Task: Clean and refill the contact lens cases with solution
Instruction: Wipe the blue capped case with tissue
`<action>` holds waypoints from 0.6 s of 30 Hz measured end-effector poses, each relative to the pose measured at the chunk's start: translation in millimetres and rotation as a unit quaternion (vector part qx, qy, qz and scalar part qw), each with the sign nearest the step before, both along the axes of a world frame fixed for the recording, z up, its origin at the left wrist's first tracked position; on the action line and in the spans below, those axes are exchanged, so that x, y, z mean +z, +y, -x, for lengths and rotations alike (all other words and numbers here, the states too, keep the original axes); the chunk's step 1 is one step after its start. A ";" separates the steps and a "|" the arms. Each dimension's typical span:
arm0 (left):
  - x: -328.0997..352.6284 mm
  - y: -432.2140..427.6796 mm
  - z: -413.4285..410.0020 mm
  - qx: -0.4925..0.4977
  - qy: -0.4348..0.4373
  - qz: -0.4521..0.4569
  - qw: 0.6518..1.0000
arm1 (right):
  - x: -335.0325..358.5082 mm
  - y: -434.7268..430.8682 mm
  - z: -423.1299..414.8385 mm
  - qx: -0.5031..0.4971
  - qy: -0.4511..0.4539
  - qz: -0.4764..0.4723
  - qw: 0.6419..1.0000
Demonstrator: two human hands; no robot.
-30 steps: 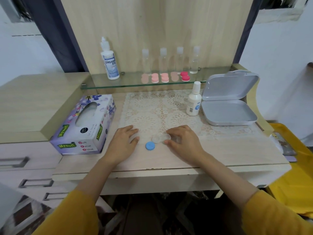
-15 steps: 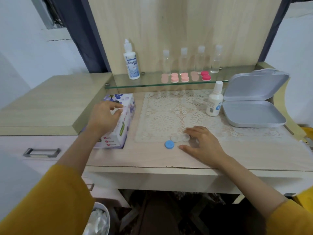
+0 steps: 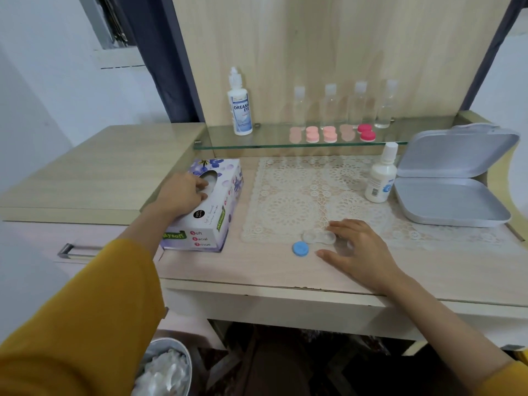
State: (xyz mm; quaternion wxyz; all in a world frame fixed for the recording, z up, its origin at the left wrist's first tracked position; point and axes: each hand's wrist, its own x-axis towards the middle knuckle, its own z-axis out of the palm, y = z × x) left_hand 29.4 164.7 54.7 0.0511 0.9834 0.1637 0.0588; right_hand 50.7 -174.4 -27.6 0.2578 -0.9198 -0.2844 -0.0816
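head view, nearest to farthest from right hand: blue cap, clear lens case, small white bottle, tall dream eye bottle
1. Clear plastic lens case, at the right hand's fingertips.
2. Round blue cap, just left of it.
3. Small white bottle, farther back.
4. Tall Dream Eye bottle, far back left.

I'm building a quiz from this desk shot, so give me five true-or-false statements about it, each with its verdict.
1. The left hand is at the tissue box's opening. True.
2. The blue cap is screwed onto the clear lens case. False: it lies on the desk beside the case.
3. The grey tin is open. True.
4. The small white bottle lies on its side. False: it stands upright beside the tin.
5. The right hand grips the Dream Eye bottle. False: it lies open on the desk by the lens case; that bottle stands on the glass shelf.
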 end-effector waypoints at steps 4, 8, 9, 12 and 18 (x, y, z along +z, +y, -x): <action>-3.1 3.3 -3.1 -0.012 -0.040 0.023 0.999 | 0.0 0.2 0.1 -0.002 0.001 -0.002 1.000; -5.8 3.1 -4.1 -0.006 -0.048 0.020 0.999 | -0.5 0.0 0.2 -0.003 0.002 -0.008 1.000; -6.3 3.1 -4.2 -0.007 -0.047 0.017 0.999 | -0.7 0.0 0.0 -0.004 0.001 -0.008 1.000; -8.0 4.4 -4.8 -0.014 -0.040 0.013 0.999 | -0.9 0.5 -0.1 -0.005 0.002 -0.011 1.000; -9.0 5.3 -8.6 -0.018 0.002 -0.004 1.000 | -1.3 0.0 -0.3 -0.007 0.003 -0.010 1.000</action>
